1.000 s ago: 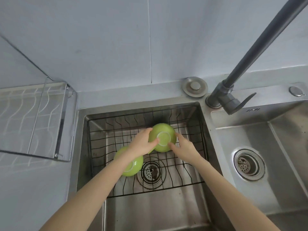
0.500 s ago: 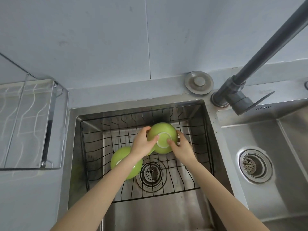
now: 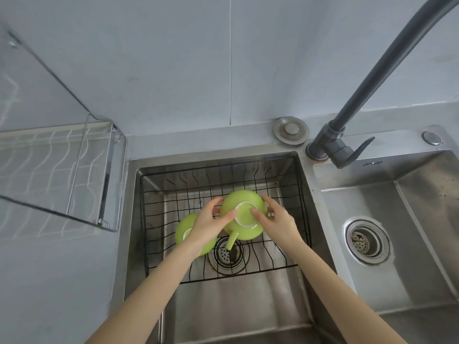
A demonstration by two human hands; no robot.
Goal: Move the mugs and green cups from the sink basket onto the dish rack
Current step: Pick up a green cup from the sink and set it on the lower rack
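Observation:
An upside-down green cup (image 3: 244,214) with a white foot ring and a handle pointing toward me is held over the black wire sink basket (image 3: 280,192). My left hand (image 3: 207,223) grips its left side and my right hand (image 3: 274,219) grips its right side. A second green cup (image 3: 185,232) lies upside down in the basket at the left, partly hidden under my left wrist. The metal dish rack (image 3: 74,170) stands on the counter to the left of the sink, with nothing on it that I can see.
The basket sits in the left sink bowl over a drain (image 3: 227,254). A dark faucet (image 3: 335,145) rises at the right, its spout arching overhead. A second sink bowl with a drain (image 3: 366,240) lies further right. A round metal cap (image 3: 290,130) rests behind the sink.
Both hands have lifted the green cup slightly and its handle now shows, pointing toward me. The camera view has shifted a little.

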